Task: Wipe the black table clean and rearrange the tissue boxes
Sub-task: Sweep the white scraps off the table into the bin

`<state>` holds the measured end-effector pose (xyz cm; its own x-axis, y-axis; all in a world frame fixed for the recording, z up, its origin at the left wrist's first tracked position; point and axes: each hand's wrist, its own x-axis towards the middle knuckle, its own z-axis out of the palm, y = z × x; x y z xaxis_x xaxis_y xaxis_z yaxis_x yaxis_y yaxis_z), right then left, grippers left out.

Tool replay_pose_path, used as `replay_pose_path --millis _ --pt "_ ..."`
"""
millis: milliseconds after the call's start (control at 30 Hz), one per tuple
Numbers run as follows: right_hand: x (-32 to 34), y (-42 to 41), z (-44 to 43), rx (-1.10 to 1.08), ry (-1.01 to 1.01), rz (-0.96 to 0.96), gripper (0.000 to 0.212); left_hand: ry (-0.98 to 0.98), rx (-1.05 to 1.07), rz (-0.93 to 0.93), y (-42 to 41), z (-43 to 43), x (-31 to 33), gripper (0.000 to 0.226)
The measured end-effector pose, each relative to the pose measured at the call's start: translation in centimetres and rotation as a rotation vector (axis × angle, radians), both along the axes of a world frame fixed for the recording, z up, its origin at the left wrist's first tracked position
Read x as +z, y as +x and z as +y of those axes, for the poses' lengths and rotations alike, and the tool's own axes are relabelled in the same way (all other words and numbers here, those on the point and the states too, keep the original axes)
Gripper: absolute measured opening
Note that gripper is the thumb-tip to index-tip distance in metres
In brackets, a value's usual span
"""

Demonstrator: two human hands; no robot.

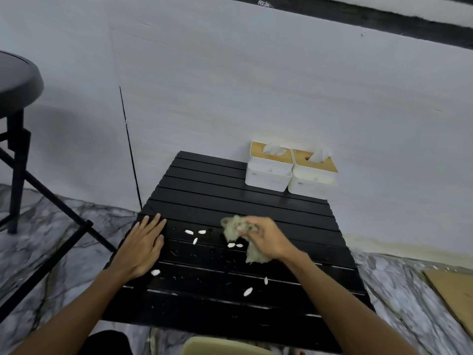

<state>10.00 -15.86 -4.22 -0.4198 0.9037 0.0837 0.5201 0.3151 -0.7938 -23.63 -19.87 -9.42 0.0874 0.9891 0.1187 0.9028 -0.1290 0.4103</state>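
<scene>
The left hand (143,242) lies spread flat at the slatted black table's (204,185) left edge, likely steadying it, while the right hand (266,239) pinches a crumpled cloth (231,225) over scattered white seeds (195,240), the 2 tissue boxes (290,169) parked clear at the far right corner.

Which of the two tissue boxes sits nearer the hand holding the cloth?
The left tissue box, beside the bare slats. The other tissue box stands to its right, at the table's far right corner, farther from the right hand.

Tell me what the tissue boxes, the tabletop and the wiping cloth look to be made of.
Tissue boxes: smooth matte white bodies, probably plastic, with tan lids that look like wood or bamboo. Black table: separate parallel slats with a slight sheen, painted metal or wood; unclear which. Cloth in the right hand: soft, crumpled greenish fabric.
</scene>
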Motion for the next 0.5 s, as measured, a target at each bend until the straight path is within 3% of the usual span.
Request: replay_pose_path --millis 133,233,367,500 --pt "2.5 4.7 1.0 -0.367 -0.048 0.051 0.021 -0.013 -0.013 -0.011 -0.1 -0.8 -0.1 0.05" --pt "0.5 10.0 1.9 -0.563 0.016 -0.158 0.034 -0.006 -0.009 0.017 -0.1 -0.9 -0.3 0.055" --pt "-3.4 12.6 0.4 -0.547 0.024 -0.386 0.048 0.008 -0.017 0.067 -0.2 -1.0 -0.7 0.079" --pt "-4.7 9.5 -0.8 -0.418 0.164 -0.364 0.049 0.008 -0.005 0.087 -0.2 -0.9 -1.0 0.08"
